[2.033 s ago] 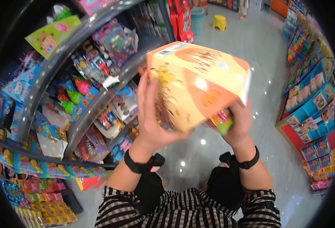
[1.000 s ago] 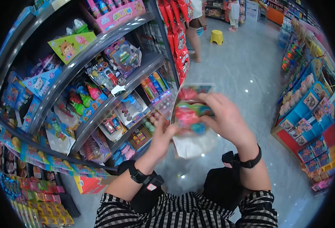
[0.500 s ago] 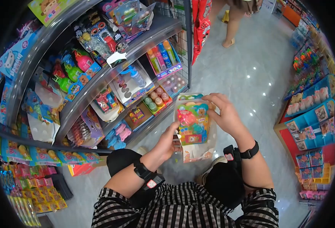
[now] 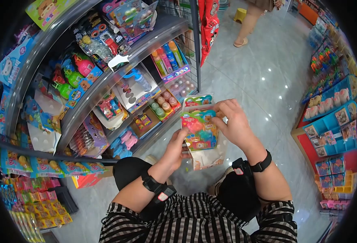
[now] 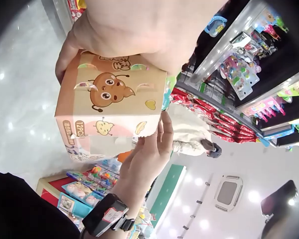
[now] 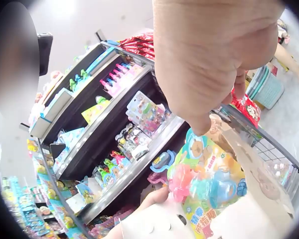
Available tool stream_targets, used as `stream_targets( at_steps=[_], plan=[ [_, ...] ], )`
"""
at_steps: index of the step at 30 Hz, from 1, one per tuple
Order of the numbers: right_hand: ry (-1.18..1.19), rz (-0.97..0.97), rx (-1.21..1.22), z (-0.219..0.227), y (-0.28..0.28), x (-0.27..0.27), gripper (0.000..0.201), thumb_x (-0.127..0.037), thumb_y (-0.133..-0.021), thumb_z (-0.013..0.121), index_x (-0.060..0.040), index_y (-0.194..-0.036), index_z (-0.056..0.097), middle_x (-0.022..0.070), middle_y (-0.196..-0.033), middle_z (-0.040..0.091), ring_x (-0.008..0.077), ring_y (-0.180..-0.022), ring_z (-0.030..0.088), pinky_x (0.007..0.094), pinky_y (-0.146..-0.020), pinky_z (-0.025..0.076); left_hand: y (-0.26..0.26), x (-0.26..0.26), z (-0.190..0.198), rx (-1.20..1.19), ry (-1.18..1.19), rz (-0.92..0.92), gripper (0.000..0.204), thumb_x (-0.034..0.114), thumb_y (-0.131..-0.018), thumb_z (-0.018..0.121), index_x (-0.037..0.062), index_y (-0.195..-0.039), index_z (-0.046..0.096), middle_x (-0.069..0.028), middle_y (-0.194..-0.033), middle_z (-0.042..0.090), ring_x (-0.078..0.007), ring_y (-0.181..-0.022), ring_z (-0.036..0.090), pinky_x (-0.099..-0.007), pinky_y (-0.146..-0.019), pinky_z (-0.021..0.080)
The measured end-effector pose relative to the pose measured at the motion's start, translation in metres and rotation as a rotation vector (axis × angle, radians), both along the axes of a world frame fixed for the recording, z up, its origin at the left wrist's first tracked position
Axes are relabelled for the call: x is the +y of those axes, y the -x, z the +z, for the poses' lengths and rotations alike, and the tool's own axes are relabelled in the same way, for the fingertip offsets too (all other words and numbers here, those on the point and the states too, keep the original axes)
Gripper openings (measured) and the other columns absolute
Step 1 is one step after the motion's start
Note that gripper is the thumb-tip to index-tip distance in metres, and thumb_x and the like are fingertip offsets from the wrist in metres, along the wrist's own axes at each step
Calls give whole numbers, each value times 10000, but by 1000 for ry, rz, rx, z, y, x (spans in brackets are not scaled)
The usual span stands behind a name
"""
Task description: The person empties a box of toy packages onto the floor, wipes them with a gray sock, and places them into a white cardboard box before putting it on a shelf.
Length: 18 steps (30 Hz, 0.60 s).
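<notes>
An open-topped cardboard box stands in front of the person's body, with colourful carded toy packs inside. The left hand grips the box's left side, thumb at its edge. At the upper right, the right hand has its fingers curled at the top of a pack. In the left wrist view the box's outside shows a brown cartoon figure. The right wrist view shows a pack with pink and blue pieces under the right hand.
Curved shelves of toys and sweets rise on the left. Blue display trays stand at the right. Red packets hang at the shelf end. Another person's leg and a yellow stool are on the grey floor beyond.
The box was turned from showing its closed outer side to showing its open top with the packs. Lately, box and hands have shifted slightly left in the head view.
</notes>
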State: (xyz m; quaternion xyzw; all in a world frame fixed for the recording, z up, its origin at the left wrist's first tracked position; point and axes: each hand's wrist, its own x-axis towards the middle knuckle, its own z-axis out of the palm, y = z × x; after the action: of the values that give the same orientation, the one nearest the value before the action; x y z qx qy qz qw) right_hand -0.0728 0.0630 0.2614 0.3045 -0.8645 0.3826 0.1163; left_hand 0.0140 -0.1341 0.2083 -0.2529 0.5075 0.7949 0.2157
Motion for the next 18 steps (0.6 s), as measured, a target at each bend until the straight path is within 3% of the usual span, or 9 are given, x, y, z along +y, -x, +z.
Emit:
stream_targets(
  at_steps=[4,7,9,11,13,17,18],
  plan=[
    [25,-35,-30,-4,2,2,255,-25,-685,740,-41,-910,619,102,-900,601,316,-899,542,389,-776,480,1,6,3,-4,33,9,662,588,-881,532,112,-1331,437,-80,-1268,524,-233,-1096,559,-439,-879,491],
    [66,-31,43,-6,3,-1,251,-26,-676,746,-46,-891,616,93,-873,599,312,-896,542,386,-769,474,3,7,-2,38,36,19,721,598,-865,527,89,-1346,356,-114,-1198,525,-233,-967,592,-401,-769,503],
    [17,-32,46,1,1,-1,251,-35,-676,750,-46,-885,611,98,-856,601,311,-857,555,383,-748,481,4,7,0,-3,10,43,678,600,-875,536,106,-1330,448,-94,-1264,517,-237,-1122,542,-453,-900,479],
    [-32,-33,48,10,-3,-1,252,-45,-676,754,-46,-880,605,104,-839,603,310,-819,569,379,-727,488,6,6,-1,0,-2,52,686,601,-875,535,100,-1335,444,-100,-1263,516,-240,-1124,541,-452,-902,480],
    [-86,5,-250,15,-8,-2,264,-79,-683,761,-39,-879,590,136,-841,620,323,-769,607,390,-678,500,8,5,0,4,-13,63,694,602,-876,534,95,-1340,440,-106,-1262,515,-243,-1127,540,-452,-903,480],
    [-137,25,-307,8,-9,-5,308,-122,-704,763,-39,-930,571,173,-879,632,331,-771,635,409,-649,506,8,6,0,0,-2,42,705,602,-875,531,84,-1344,431,-114,-1257,512,-248,-1125,545,-454,-895,487],
    [-56,36,-260,9,-9,-6,333,-141,-708,767,-45,-953,562,175,-893,636,330,-797,639,414,-648,507,8,6,-2,0,2,43,709,598,-876,530,81,-1349,419,-115,-1252,512,-251,-1119,549,-457,-888,491]
  ],
)
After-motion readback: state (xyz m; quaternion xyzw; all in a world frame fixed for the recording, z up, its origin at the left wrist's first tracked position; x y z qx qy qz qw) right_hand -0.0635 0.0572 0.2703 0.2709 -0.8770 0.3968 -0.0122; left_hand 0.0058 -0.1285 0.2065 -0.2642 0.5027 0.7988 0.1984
